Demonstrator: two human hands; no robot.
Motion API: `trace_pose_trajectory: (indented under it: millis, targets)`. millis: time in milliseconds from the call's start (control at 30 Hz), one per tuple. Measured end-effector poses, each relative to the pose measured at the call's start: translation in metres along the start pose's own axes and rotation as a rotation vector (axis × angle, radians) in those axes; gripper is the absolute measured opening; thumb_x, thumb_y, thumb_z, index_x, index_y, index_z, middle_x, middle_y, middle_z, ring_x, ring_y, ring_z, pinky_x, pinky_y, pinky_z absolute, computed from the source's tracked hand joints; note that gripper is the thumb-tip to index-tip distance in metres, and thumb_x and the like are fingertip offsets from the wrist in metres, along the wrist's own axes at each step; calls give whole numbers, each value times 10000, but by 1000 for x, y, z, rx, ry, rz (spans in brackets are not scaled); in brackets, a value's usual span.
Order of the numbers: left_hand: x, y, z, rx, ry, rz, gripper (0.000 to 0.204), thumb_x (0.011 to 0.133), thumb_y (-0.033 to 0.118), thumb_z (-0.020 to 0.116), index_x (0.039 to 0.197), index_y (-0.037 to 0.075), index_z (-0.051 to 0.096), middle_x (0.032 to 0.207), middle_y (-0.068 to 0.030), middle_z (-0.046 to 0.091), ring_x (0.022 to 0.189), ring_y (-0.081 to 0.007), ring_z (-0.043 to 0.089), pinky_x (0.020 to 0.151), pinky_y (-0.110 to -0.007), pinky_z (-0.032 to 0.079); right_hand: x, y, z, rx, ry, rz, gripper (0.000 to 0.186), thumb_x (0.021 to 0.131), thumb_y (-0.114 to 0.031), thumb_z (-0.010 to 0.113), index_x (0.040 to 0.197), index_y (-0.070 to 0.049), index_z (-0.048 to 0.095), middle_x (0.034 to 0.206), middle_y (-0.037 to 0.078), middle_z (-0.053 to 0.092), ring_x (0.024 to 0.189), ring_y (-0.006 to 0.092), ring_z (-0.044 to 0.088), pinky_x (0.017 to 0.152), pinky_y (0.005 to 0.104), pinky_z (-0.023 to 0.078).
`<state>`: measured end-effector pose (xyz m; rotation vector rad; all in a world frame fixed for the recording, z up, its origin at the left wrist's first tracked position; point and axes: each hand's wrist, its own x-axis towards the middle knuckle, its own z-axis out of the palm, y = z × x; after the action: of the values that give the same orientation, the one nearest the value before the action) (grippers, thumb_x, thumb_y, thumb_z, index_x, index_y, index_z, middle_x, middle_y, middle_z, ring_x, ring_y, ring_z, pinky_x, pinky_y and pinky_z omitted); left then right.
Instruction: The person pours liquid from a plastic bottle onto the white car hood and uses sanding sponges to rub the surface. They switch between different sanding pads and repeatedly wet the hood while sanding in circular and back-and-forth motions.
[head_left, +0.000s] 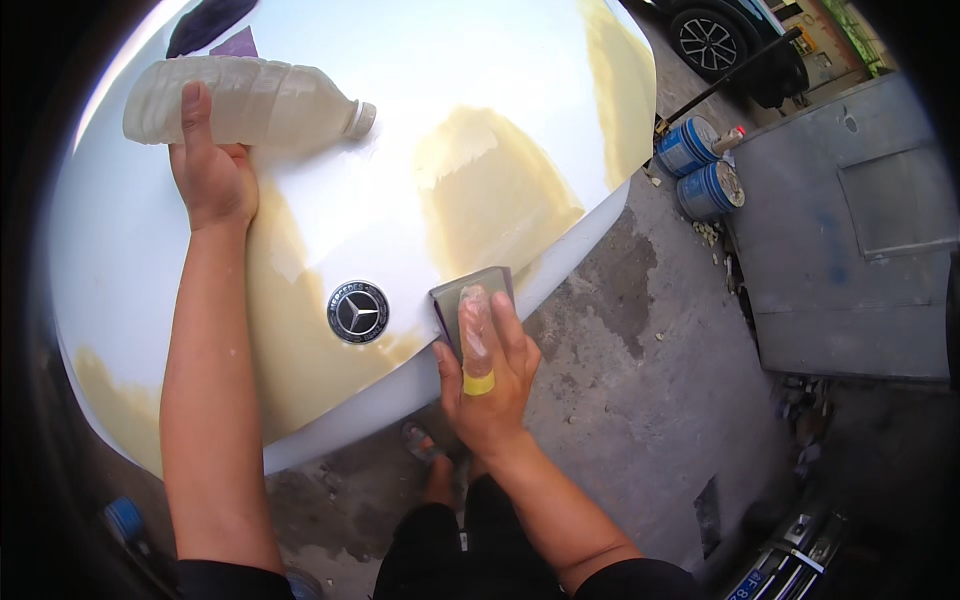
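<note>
My left hand [215,180] grips a translucent, ridged plastic bottle [260,105] with cloudy contents, tilted on its side over a white car panel [360,50]. My right hand [490,380], one finger wrapped in clear film and yellow tape, presses a greyish flat pad [446,300] at the panel's lower right edge, just right of a round black-and-chrome emblem [358,311]. Yellowish sanded patches [500,195] mark the paint. A purple sheet [234,44] and a dark item [208,20] lie beyond the bottle.
Two blue cans [708,189] stand on the stained concrete floor [630,420] at right, beside a large grey metal box [840,290]. A dark car's wheel [707,45] shows at top right. A blue container [124,519] sits at lower left, and chrome trim pieces [785,560] lie at lower right.
</note>
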<state>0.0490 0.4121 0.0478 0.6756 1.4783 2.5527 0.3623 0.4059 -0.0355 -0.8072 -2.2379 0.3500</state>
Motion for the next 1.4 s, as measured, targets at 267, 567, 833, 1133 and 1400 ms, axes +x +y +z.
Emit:
trace_pose_trajectory:
  millis: [267,567,833,1133,1400]
  targets:
    - [0,-5,1,-16,-47,3,661,937,495,630,1356,23,433,1268,-115,556,1185,-256,552,1047,-402,437,99,90,7,-123,113,128,603,896,-183,670,1436,-40,442,1390,124,564,1306,345,474,968,488,373]
    - [3,-2,-3,8,-35,15,675,932,506,631,1355,21,429,1269,-117,555,1189,-262,552,1053,-410,434,-15,-7,3,-23,-27,-11,528,881,-180,705,1378,-130,535,1421,90,555,1353,293,448,946,424,368]
    - [2,-4,0,23,-24,20,681,934,515,624,1359,24,418,1274,-114,552,1202,-260,544,1066,-414,422,90,84,-1,-58,70,286,568,917,-179,638,1435,-47,445,1396,139,548,1303,367,464,990,508,370]
    - [5,-3,0,37,-4,-18,698,958,527,571,1402,23,379,1342,-132,510,1276,-279,487,1133,-430,350,69,77,-1,-136,74,171,585,895,-191,668,1431,-72,464,1391,115,564,1346,303,443,953,467,371]
    - [1,-5,1,177,-11,11,855,882,641,615,1411,22,354,1334,-127,498,1255,-274,499,1107,-428,384,20,30,2,-66,27,113,607,866,-158,703,1426,-109,475,1451,100,524,1376,285,425,917,408,358]
